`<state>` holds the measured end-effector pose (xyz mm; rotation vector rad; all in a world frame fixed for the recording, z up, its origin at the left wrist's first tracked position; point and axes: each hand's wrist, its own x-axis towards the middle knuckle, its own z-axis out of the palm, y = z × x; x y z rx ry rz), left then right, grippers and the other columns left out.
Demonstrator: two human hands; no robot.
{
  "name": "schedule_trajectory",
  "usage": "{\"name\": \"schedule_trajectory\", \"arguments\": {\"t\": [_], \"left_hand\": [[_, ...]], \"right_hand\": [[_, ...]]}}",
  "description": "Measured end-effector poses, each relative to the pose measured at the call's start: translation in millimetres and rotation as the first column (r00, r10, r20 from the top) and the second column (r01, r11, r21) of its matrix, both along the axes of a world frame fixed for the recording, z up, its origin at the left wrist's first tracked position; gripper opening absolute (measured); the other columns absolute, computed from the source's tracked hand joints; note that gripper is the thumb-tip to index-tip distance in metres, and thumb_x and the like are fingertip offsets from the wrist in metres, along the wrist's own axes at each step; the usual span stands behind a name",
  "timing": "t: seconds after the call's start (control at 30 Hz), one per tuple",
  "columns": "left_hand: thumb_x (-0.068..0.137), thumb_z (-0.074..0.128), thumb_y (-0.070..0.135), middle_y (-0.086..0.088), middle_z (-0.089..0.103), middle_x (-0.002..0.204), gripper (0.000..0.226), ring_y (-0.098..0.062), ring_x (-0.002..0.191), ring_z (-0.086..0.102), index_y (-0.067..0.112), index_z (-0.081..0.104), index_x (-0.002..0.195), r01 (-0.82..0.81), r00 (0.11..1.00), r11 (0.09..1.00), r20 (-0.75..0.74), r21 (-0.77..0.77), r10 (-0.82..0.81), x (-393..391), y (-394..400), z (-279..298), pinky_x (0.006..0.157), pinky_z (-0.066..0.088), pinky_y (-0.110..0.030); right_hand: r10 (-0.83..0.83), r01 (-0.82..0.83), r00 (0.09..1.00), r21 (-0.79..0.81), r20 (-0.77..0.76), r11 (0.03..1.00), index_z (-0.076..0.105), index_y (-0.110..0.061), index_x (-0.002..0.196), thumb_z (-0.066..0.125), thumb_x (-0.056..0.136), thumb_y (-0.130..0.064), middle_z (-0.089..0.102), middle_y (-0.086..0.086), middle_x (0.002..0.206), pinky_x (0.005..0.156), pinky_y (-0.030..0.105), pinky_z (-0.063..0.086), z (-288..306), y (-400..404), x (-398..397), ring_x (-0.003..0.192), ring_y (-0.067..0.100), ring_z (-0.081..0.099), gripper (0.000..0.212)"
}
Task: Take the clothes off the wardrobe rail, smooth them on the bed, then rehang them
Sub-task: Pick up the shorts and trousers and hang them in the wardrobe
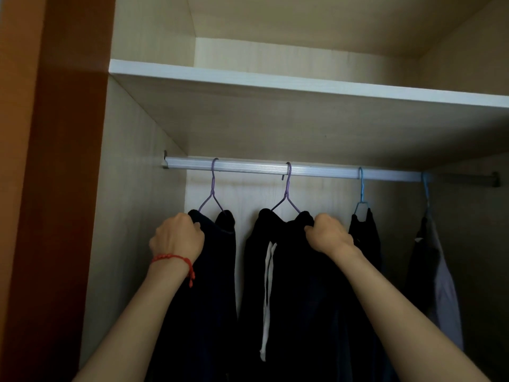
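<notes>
- Four garments hang on rail, none off yet.
- My left hand grips dark top at 9 o'clock.
- Right hand clamps drawstring garment, centre.

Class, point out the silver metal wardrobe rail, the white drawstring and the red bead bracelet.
Silver metal wardrobe rail [248,168], head view, bare middle stretch.
White drawstring [266,299], head view, mid-length.
Red bead bracelet [170,257], head view, band across the left wrist.

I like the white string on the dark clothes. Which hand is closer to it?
Right. The right hand grips the dark garment just right of the white drawstring; the left hand grips another garment further left.
</notes>
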<state>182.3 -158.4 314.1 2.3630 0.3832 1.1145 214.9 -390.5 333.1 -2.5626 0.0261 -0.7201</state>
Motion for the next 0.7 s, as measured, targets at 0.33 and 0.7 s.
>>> {"name": "schedule_trajectory", "arguments": {"t": [0.33, 0.7], "left_hand": [[0.095, 0.043, 0.022, -0.026, 0.060, 0.113, 0.032, -0.042, 0.108, 0.055, -0.005, 0.059, 0.104, -0.012, 0.999, 0.995, 0.051, -0.104, 0.017, -0.3, 5.8, -2.7, 0.081, 0.044, -0.041], [0.096, 0.042, 0.023, -0.027, 0.060, 0.112, 0.034, -0.043, 0.107, 0.055, -0.005, 0.059, 0.105, -0.011, 0.998, 0.995, 0.060, -0.104, 0.017, 4.0, 2.4, -8.3, 0.079, 0.043, -0.041]], "right_hand": [[-0.002, 0.000, 0.998, 0.050, 0.055, 0.999, 0.054, 0.001, 0.108, 0.043, 0.094, -0.019, 0.058, 0.019, 0.119, 0.081, 0.034, 0.042, -9.9, 24.5, 5.1, 0.109, 0.037, 0.055, 0.027], [-0.072, 0.066, 0.996, 0.103, 0.053, 0.992, 0.056, 0.001, 0.111, 0.044, 0.094, -0.017, 0.058, 0.019, 0.118, 0.076, 0.033, 0.039, -11.1, 3.6, 2.8, 0.109, 0.036, 0.055, 0.027]]}}
